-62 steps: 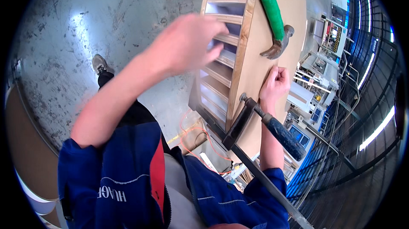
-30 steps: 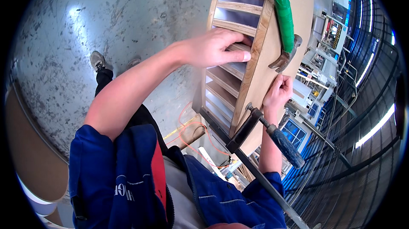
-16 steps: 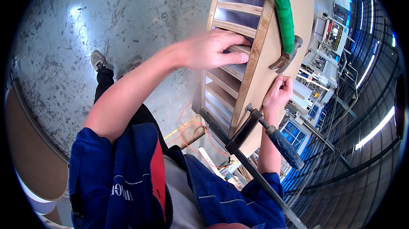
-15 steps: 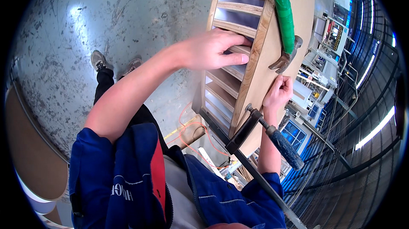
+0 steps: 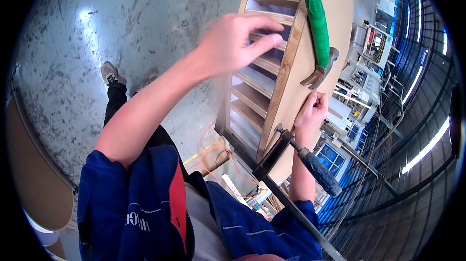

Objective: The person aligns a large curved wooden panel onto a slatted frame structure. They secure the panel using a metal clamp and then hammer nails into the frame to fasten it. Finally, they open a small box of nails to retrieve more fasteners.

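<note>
Hammer [image 5: 316, 30] lies on the slatted unit [image 5: 290, 103], handle cut off above. The left hand [image 5: 238, 42], blurred, holds thumb and fingers apart over the slats [image 5: 250, 101]; the right hand [image 5: 310, 111] has its tips together, hiding anything between. Folds break white lettering [image 5: 137, 222] on the jacket [image 5: 150, 171].

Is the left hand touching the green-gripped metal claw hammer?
Apart: the head view shows a light-brown wooden edge between the left hand and the hammer.

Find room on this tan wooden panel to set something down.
Right of the green-handled claw hammer, the panel is bare to its edge; a narrower patch lies between the right hand and light wooden edge strip. Crowded: hammer head near hand, and the blue-handled black screw clamp.
</note>
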Available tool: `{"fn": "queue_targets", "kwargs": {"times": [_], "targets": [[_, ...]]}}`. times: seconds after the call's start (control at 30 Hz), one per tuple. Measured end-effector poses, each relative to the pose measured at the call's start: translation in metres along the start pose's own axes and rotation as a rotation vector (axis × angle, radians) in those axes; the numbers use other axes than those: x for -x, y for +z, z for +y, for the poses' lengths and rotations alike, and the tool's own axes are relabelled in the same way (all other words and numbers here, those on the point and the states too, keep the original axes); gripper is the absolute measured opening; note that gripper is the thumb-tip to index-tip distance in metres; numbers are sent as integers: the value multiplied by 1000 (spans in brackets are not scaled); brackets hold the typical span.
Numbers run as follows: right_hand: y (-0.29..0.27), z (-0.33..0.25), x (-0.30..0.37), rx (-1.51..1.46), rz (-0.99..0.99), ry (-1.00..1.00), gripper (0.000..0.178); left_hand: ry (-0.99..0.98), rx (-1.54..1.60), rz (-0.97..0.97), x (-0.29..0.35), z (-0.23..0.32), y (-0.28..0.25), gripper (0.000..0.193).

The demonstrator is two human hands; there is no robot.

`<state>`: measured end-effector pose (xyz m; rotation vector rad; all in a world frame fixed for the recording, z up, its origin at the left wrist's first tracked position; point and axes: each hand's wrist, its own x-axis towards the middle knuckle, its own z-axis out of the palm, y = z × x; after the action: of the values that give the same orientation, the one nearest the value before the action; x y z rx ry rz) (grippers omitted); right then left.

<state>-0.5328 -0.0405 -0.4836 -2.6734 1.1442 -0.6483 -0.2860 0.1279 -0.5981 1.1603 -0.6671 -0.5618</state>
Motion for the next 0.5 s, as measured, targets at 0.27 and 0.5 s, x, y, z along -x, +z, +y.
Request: {"fn": "queue_targets", "kwargs": {"times": [0.27,0.5], "targets": [[1,-3,-1,39,9,-18,26,-207,284,-258,-12,-6,6,39],[2,-10,0,60,3,30,27,-227,368,-351,-19,-13,2,40]]}}
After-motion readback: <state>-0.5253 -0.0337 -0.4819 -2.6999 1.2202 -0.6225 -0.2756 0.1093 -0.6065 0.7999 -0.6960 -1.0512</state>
